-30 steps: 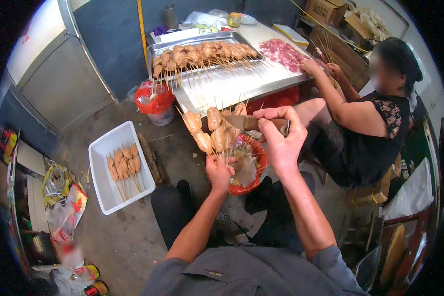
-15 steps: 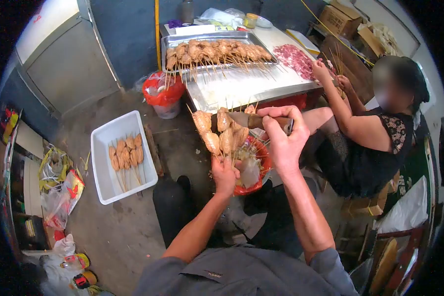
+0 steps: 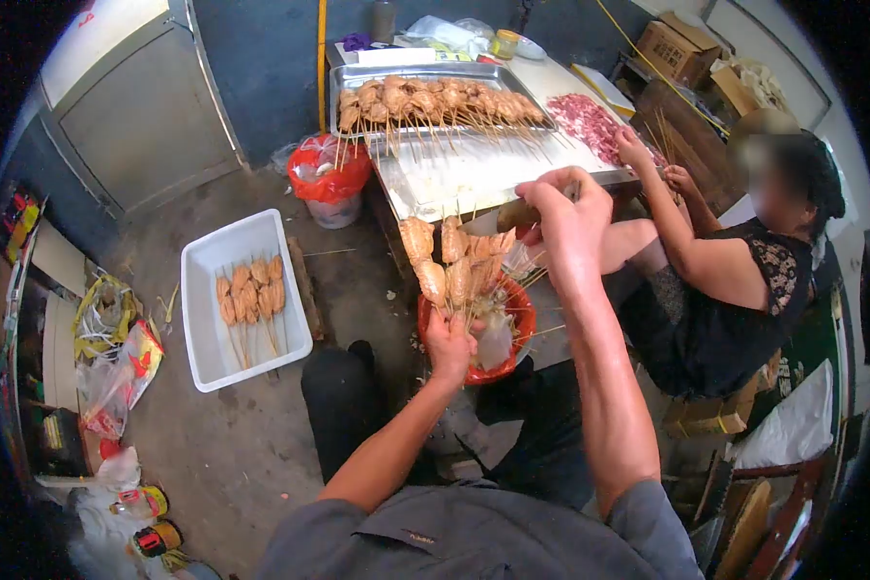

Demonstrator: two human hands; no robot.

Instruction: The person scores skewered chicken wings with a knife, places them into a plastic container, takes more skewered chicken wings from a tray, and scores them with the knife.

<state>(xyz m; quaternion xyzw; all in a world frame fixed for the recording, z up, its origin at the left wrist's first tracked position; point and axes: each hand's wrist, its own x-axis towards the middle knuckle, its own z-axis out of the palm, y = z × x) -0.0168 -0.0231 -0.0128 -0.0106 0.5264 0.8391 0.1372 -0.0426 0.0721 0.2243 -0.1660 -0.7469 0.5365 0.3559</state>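
Observation:
My left hand (image 3: 447,346) is closed round the lower sticks of several meat skewers (image 3: 457,280), held upright and fanned out. The orange-brown pieces look like chicken wings. Up and to the right, my right hand (image 3: 572,217) is curled round a knife, apart from the meat. Only a dark bit of the knife's handle (image 3: 575,189) shows; its blade cannot be made out. Below the skewers stands a red-lined bucket (image 3: 525,324) with pale scraps and clear plastic in it. To the left, a white plastic tub (image 3: 199,333) on the floor holds several more skewers (image 3: 251,295).
A metal tray (image 3: 336,101) piled with skewers stands on the table (image 3: 435,184), near chopped red meat (image 3: 590,126). A second red-lined bucket (image 3: 331,179) is by the table's left corner. At right, a seated co-worker (image 3: 735,261) handles thin sticks.
My right hand has lifted up, and the knife blade that lay across the skewers is no longer in sight there. My left hand keeps its grip on the skewers. The view has shifted slightly.

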